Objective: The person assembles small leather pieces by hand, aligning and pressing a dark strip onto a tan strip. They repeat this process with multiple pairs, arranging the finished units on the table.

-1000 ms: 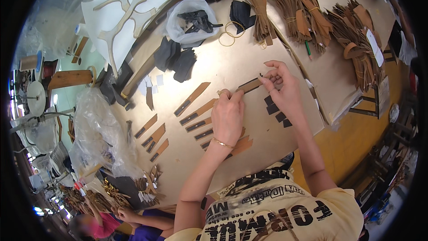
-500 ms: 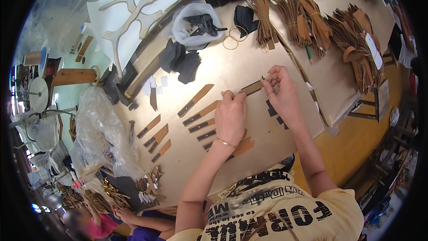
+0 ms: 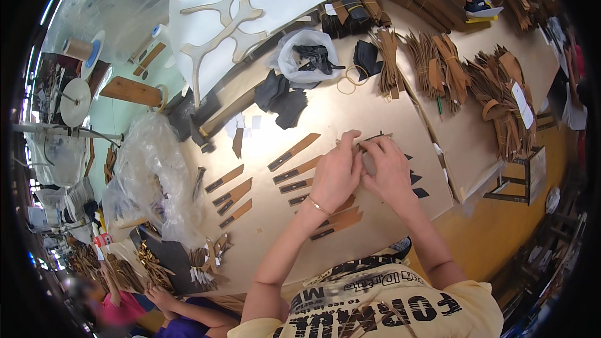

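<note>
My left hand [image 3: 337, 174] and my right hand [image 3: 389, 169] meet over the brown board [image 3: 325, 119], both pinching one narrow brown leather strip [image 3: 374, 139] whose far end sticks out past the fingers. Similar brown strips with black tips [image 3: 294, 151] lie in rows to the left of my hands, and more [image 3: 338, 221] lie under my left wrist. Small black pieces [image 3: 418, 178] sit on the board just right of my right hand.
Tied bundles of brown strips [image 3: 438, 69] and black pieces [image 3: 282, 97] lie at the far side, beside a clear bag of black parts [image 3: 307, 56]. A crumpled plastic bag [image 3: 156, 175] is at left. Another person [image 3: 125, 307] sits at lower left.
My hands have drawn together: the right hand came left to meet the left hand on the strip. The view has shifted slightly.
</note>
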